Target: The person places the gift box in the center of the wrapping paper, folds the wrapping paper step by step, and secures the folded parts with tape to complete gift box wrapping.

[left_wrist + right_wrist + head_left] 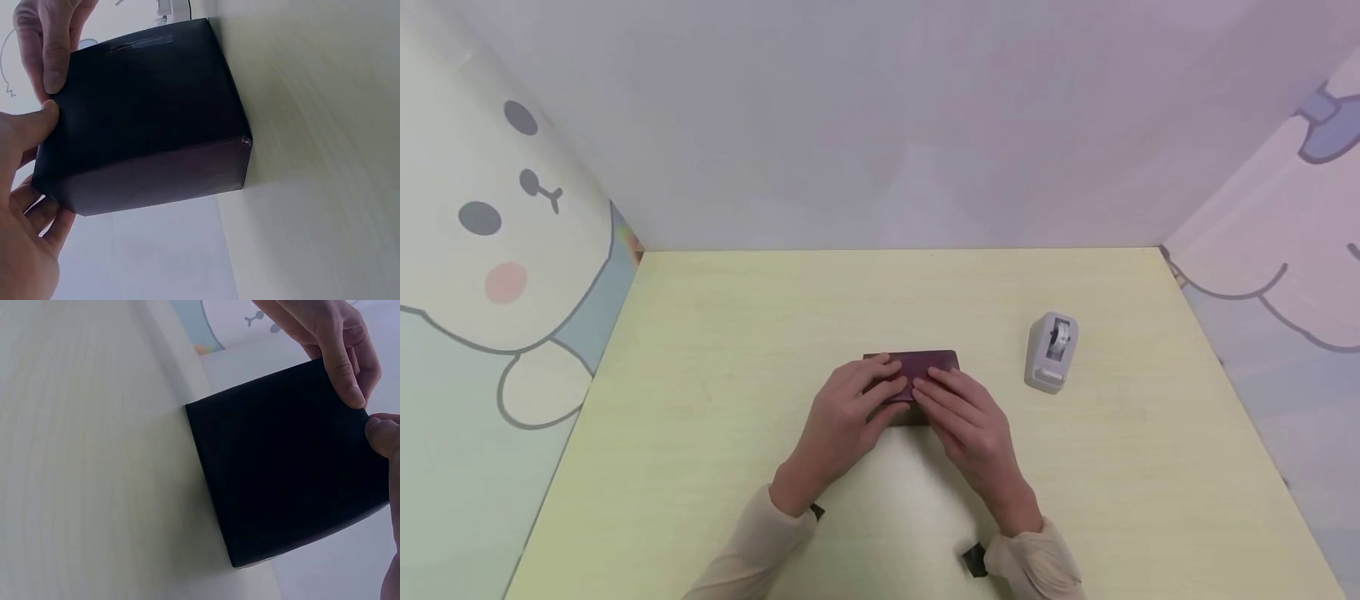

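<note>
A dark maroon box (pixel 917 363) stands on the table in front of the person, its near face looking almost black in the wrist views. The left hand (pixel 844 417) grips its upper near edge from the left, fingers spread over the top and thumb against the near face. From the other side the right hand (pixel 973 425) holds the same edge, fingers on top. In the left wrist view the two thumbs are close together at the rim of the box (pixel 150 106). A glossy strip of clear tape (pixel 141 42) lies on the near face.
To the right of the box is a grey tape dispenser (pixel 1051 353) with a roll in it. The pale wooden table (pixel 722 333) meets a plain wall (pixel 880 125) at the back. Side walls carry cartoon animal drawings.
</note>
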{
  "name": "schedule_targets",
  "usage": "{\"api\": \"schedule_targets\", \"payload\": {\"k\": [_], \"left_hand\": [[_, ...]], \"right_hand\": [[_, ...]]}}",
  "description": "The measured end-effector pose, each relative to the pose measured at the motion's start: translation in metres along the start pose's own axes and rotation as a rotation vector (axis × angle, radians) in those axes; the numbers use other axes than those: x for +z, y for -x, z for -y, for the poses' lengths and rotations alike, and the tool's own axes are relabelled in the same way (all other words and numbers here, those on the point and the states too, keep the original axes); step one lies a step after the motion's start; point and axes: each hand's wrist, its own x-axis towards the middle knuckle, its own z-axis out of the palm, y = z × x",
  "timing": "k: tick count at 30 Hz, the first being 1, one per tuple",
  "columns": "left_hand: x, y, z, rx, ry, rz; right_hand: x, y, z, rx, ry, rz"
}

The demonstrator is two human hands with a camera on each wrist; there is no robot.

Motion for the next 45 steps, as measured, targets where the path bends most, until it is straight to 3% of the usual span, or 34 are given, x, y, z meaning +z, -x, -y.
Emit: {"api": "schedule_targets", "payload": {"k": [4, 11, 18, 25, 36, 45], "left_hand": [[0.002, 0.001, 0.000, 0.001, 0.000, -0.014], [0.002, 0.001, 0.002, 0.011, -0.006, -0.027], [0.000, 0.000, 0.003, -0.006, -0.003, -0.010], [0.001, -0.002, 0.002, -0.001, 0.010, -0.021], [0.003, -0.001, 0.001, -0.014, 0.032, -0.027], [0.004, 0.000, 0.002, -0.023, 0.039, -0.024]], "right_hand": [[0.001, 0.001, 0.001, 0.023, -0.020, -0.015], [-0.002, 0.004, 0.002, 0.156, -0.137, -0.002], [-0.015, 0.013, -0.007, 0.216, -0.174, -0.095], [-0.036, 0.031, -0.025, 0.323, -0.079, -0.152], [-0.059, 0.051, -0.045, 0.512, 0.087, -0.114], [-0.071, 0.058, -0.063, 0.613, 0.185, -0.109]]}}
